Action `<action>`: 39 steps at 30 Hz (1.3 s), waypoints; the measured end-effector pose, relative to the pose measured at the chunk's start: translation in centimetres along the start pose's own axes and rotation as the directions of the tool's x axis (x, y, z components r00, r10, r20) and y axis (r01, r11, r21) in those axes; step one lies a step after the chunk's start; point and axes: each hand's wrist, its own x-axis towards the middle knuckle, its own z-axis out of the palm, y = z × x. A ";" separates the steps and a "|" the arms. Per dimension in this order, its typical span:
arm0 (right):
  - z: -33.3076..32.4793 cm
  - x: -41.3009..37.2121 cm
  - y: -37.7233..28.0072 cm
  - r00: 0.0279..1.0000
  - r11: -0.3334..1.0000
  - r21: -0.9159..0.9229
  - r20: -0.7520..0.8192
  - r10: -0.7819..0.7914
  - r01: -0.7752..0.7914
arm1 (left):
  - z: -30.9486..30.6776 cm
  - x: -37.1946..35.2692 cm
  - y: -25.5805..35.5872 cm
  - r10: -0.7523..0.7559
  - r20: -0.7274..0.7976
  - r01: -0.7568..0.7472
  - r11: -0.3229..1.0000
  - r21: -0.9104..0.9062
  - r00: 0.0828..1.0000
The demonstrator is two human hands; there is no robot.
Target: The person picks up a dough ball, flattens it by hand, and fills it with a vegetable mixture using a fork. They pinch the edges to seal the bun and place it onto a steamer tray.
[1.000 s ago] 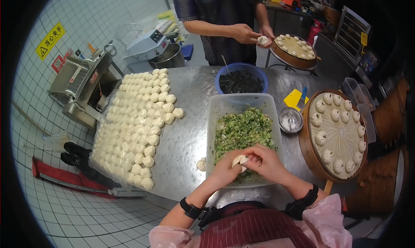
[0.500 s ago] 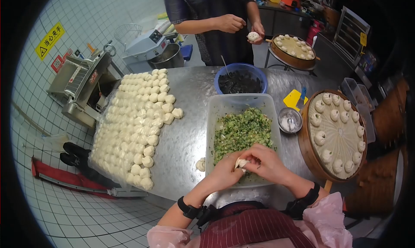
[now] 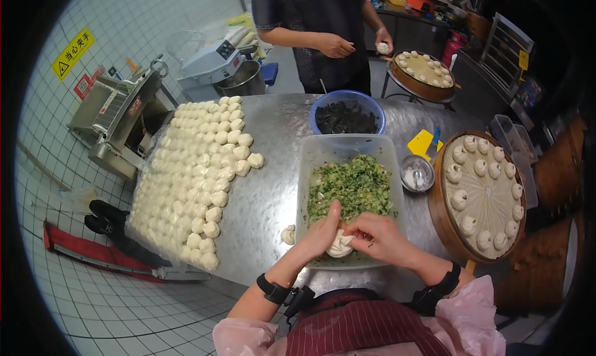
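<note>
The bun [image 3: 340, 246] is between the two hands, above the near end of the tub [image 3: 399, 188], its surface showing swirled folds. The left hand [image 3: 321, 235] holds it from the side, thumb raised, most of the other fingers hidden. The right hand [image 3: 380, 237] is bent in toward it, thumb and fingertips pinching its edge. Below and beyond them, chopped green filling [image 3: 351, 185] lies in the tub. On the worktop [image 3: 264, 194], just left of the tub, sits a small lump of dough [image 3: 288, 235]. Behind the tub, close against it, stands a blue bowl [image 3: 381, 120] with dark filling [image 3: 346, 116] and a utensil in it. To the right are a small metal bowl [image 3: 417, 173] with something white inside, a yellow scraper [image 3: 421, 142] and a large round steamer [image 3: 442, 232] with folded buns [image 3: 459, 199] set on its liner, mostly around the edge. On the left, many dough balls [image 3: 211, 214] lie in close rows, partly under clear plastic [image 3: 152, 188]. Across the worktop a co-worker [image 3: 316, 39] holds a bun [image 3: 383, 48] in one hand, near a second steamer [image 3: 428, 93] that also carries buns.
</note>
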 end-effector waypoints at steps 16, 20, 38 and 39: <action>0.1 0.0 -0.8 0.998 0.994 -0.087 -0.008 -0.070 0.069 | 0.0 -2.5 2.2 0.085 -0.114 -0.084 0.996 0.017 0.990; 0.2 0.0 -0.1 0.982 0.974 -0.161 -0.070 -0.174 0.161 | -0.2 -2.0 1.8 0.001 -0.098 0.003 0.999 0.035 0.995; -0.2 0.3 0.1 0.863 0.742 -0.454 0.150 -0.482 0.494 | -0.6 -1.8 2.6 -0.125 0.060 0.130 0.988 -0.087 0.990; -0.3 0.4 0.0 0.860 0.740 -0.452 0.152 -0.487 0.499 | -0.7 -1.9 2.7 -0.124 0.054 0.129 0.988 -0.087 0.991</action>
